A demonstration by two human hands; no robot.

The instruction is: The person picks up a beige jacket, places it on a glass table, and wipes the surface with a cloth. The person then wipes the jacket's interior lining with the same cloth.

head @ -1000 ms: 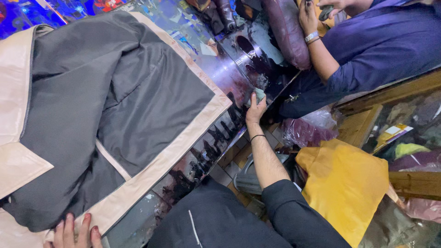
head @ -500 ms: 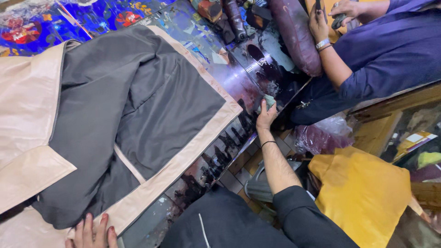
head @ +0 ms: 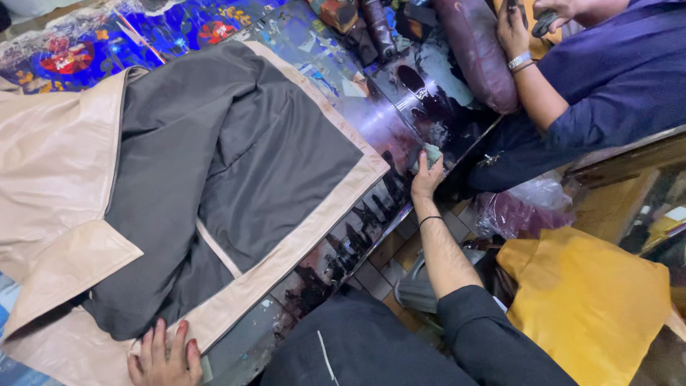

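A beige leather jacket (head: 57,164) lies opened on the table, its dark grey lining (head: 236,164) facing up. My left hand (head: 163,356) rests flat on the jacket's beige hem at the near edge, fingers spread. My right hand (head: 426,177) reaches out to the table's right edge and is closed on a small grey-green piece (head: 431,154), likely chalk or a sponge. The stained glossy table top (head: 386,121) lies under that hand.
Another person in a blue shirt (head: 614,71) sits across the right side, a hand (head: 513,28) on a maroon leather roll (head: 475,50). A yellow bag (head: 593,300) and a clear plastic bag (head: 529,207) sit on the floor at right. Colourful patterned sheeting (head: 86,50) covers the far table.
The view has shifted, so the jacket sits lower and more to the right in frame. My right hand stays at the table's edge on the small piece. My left hand stays on the hem.
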